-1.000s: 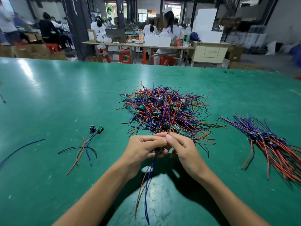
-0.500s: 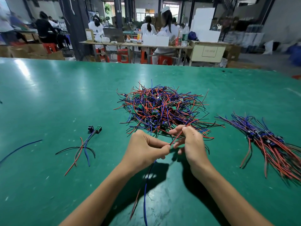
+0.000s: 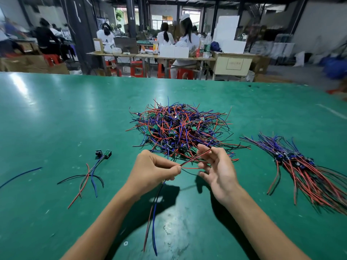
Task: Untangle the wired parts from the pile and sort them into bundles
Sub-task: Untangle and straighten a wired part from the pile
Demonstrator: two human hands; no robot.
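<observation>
I had both hands just near of the tangled pile (image 3: 178, 128) of red, blue and black wired parts in the middle of the green table (image 3: 56, 113). My left hand (image 3: 154, 171) was curled, pinching one wired part (image 3: 195, 156) between thumb and forefinger; its blue and dark leads hung down from the fist toward me. My right hand (image 3: 217, 171) had the far end of that part's red and dark wires caught between thumb and forefinger, the other fingers spread loose. A sorted bundle (image 3: 304, 169) lay on the right, well apart from the pile. On the left lay a single part (image 3: 90, 173) with its wires fanned out, and farther left a loose blue wire (image 3: 20, 177).
</observation>
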